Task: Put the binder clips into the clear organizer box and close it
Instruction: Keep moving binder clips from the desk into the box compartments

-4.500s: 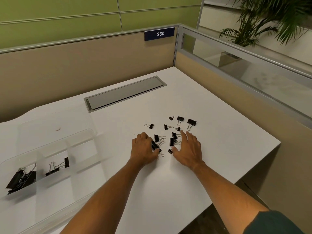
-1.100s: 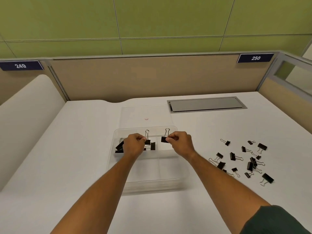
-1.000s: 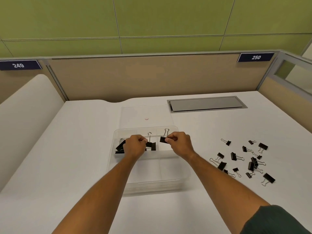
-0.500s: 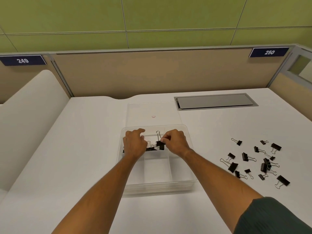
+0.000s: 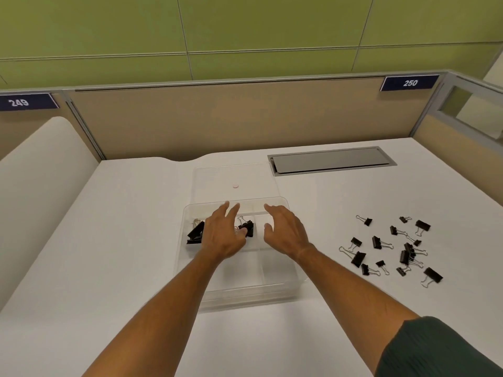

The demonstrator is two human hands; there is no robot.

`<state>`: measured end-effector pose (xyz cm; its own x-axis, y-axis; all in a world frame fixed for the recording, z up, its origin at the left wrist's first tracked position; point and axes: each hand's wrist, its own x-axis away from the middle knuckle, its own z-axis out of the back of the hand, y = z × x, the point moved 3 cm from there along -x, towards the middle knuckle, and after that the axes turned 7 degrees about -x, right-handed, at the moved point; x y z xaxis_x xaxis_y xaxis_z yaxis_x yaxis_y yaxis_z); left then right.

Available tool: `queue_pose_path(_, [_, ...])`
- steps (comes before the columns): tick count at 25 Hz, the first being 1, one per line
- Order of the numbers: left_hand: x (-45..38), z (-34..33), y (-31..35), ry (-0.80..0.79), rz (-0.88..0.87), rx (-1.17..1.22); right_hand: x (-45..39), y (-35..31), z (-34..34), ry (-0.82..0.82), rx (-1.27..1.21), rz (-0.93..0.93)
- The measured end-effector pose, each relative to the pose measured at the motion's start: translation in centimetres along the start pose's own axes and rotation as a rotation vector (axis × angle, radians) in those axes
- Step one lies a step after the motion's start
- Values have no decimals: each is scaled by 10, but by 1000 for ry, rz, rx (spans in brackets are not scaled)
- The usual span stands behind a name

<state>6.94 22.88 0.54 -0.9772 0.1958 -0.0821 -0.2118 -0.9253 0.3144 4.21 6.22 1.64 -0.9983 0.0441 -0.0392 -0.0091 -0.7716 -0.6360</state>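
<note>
Over the clear organizer box [image 5: 190,257] on the white desk [image 5: 109,240], I am hovering my left hand [image 5: 223,238] and right hand [image 5: 285,232], both spread and holding nothing. Its long axis is running away from me, its open lid [image 5: 215,180] lying flat beyond. Some binder clips [image 5: 196,234] are sitting in its far-left compartments, handles pointing away, while the loose clips [image 5: 392,248] are lying scattered to the right.

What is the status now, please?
Left hand and right hand open, empty, over organizer box. Lid open. Loose binder clips remain on desk.
</note>
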Motion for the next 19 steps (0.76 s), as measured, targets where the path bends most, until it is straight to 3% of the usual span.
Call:
queue_pose_path(8, [0, -26, 64, -94, -163, -117, 36, 52, 37, 84, 219, -77])
queue_pose_path(19, [7, -58, 154, -141, -365, -215, 78, 128, 84, 173, 260, -251])
